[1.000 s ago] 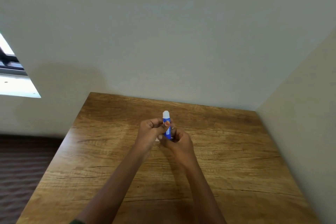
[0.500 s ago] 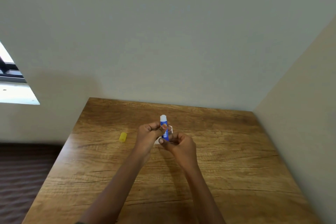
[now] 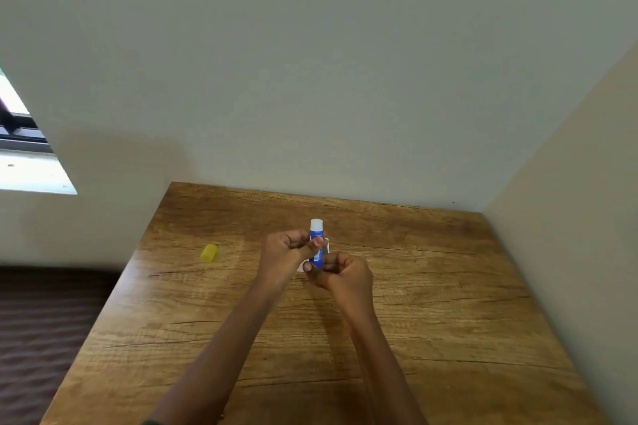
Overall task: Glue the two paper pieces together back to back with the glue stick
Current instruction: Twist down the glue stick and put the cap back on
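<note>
Head view: left hand [image 3: 286, 252] and right hand [image 3: 340, 272] are pinching the uncapped glue stick [image 3: 316, 245], yellow cap [image 3: 208, 252] lying aside. Gluing the paper [image 3: 300, 267] is seemingly not starting yet.

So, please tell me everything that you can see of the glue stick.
The glue stick is a small tube, plastic by its look, with a blue body and a white top end. The body bears pale print, too small to read. It stands nearly upright above the table. The left hand pinches its middle, and the right hand holds its lower end. No cap is on it; a yellow cap, probably its own, lies apart on the table to the left.
</note>
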